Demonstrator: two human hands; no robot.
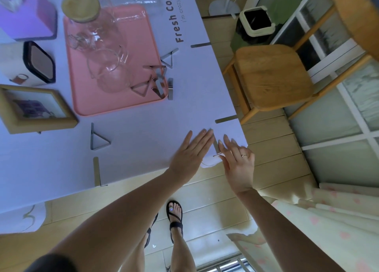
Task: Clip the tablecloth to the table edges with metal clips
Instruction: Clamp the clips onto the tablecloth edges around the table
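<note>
- Tablecloth [143, 132], pale lilac, lies spread over the table under both hands, with its corner just beyond the right hand's fingertips
- left hand [190, 150] lies flat on the cloth, palm down, fingers straight and close together, holding nothing
- right hand [238, 165], a ring on one finger, is at the table corner with its fingers stretched out and slightly spread; it grips nothing, and its thumb side touches the near end of the corner clip
- corner clip [215, 145], a thin metal strip, lies on the cloth between the two hands, right beside the left hand's fingertips
- fitted clip [225, 119] sits over the table edge just beyond the fingertips of both hands
- far clip [200, 45] sits over the same edge, well beyond the hands
- near-edge clip [96, 171] sits over the edge well to the left of the left hand
- loose clip [98, 138], triangular, lies on the cloth left of the left hand, just beyond the near-edge clip
- clip pile [155, 81] rests at the corner of the pink tray [114, 107], beyond the left hand
- glass jug [90, 23] with a wooden lid stands on the tray, farther off
- wooden chair [274, 77] stands on the floor beyond the right hand, apart from the table
</note>
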